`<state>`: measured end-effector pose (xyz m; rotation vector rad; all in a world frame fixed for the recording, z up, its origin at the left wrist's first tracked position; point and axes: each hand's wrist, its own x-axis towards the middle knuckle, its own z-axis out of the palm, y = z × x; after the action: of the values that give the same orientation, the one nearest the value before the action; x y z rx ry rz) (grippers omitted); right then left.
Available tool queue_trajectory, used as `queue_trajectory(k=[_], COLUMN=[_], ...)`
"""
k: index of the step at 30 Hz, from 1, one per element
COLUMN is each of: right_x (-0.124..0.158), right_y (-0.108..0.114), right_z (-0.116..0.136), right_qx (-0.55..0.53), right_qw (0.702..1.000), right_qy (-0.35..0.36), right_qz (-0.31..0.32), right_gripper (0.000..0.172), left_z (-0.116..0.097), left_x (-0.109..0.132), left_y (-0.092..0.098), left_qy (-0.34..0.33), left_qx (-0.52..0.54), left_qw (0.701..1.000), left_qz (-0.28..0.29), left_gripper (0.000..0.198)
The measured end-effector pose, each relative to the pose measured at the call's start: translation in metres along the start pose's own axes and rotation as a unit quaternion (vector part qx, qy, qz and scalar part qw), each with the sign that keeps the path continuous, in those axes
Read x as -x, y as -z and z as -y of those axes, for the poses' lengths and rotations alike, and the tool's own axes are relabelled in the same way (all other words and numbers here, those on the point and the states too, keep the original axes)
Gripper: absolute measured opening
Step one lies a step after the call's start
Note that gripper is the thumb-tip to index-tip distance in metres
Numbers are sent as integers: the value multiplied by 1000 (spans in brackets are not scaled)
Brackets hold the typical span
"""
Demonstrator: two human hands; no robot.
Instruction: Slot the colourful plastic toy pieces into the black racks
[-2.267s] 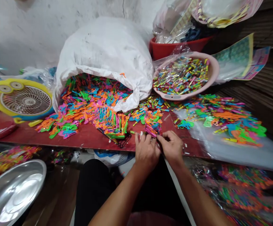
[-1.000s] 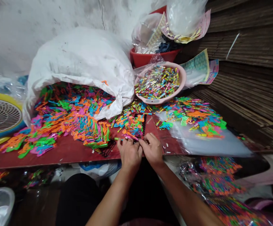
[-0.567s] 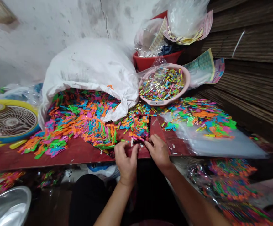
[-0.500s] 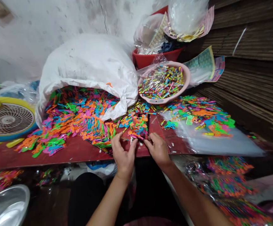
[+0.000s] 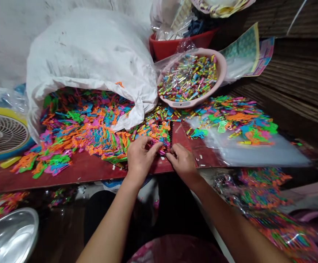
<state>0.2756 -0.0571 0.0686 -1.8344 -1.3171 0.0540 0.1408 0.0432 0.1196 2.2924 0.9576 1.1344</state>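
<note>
My left hand (image 5: 140, 157) is curled at the near left side of a small pile of bright plastic pieces (image 5: 160, 133), its thumb and fingers closed on pieces at the pile's front. Across from it, my right hand (image 5: 184, 162) has its fingers pinched together at the pile's near right corner; whatever is between them is too small to make out. A dark, beaded-looking strip (image 5: 171, 131) borders the pile on the right. To the left lies a row of stacked plastic pieces with round orange ends (image 5: 106, 142).
A white sack (image 5: 93, 51) spills plastic pieces onto the red table (image 5: 93, 170). Behind stand a pink basin (image 5: 221, 69) of small striped tubes and a red tub (image 5: 172, 47). Clear plastic bags (image 5: 257, 155) lie right, a yellow fan (image 5: 5, 135) left, a metal bowl (image 5: 13, 233) below.
The view has tilted down and come closer, so the table things sit higher in the picture. Both hands stay at the small pile, with the left thumb shifted slightly over its front.
</note>
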Motion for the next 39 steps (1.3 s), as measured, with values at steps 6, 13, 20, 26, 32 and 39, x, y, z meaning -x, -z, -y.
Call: queue_trajectory(k=[6, 13, 20, 26, 32, 39], right_x=[2, 11, 13, -26, -52, -44], right_y=[-3, -1, 43, 78, 83, 84], right_z=[-3, -2, -28, -88, -107, -109], right_qx=[5, 13, 60, 224, 355, 357], right_qw=[1000, 1000, 998, 972, 931, 928], right_qy=[7, -1, -19, -62, 7, 38], right_qz=[-5, 5, -5, -20, 89, 102], right_gripper=[23, 6, 15, 23, 30, 25], left_z=[-1, -4, -3, -13, -6, 1], left_x=[4, 25, 28, 42, 84, 92], left_y=[-3, -14, -16, -17, -32, -40], left_qy=[19, 64, 119, 122, 56, -51], left_qx=[35, 110, 112, 122, 78, 21], left_qw=[999, 991, 984, 977, 988, 997], left_qz=[13, -46, -68, -128, -122, -47], left_gripper=[24, 32, 50, 54, 20, 18])
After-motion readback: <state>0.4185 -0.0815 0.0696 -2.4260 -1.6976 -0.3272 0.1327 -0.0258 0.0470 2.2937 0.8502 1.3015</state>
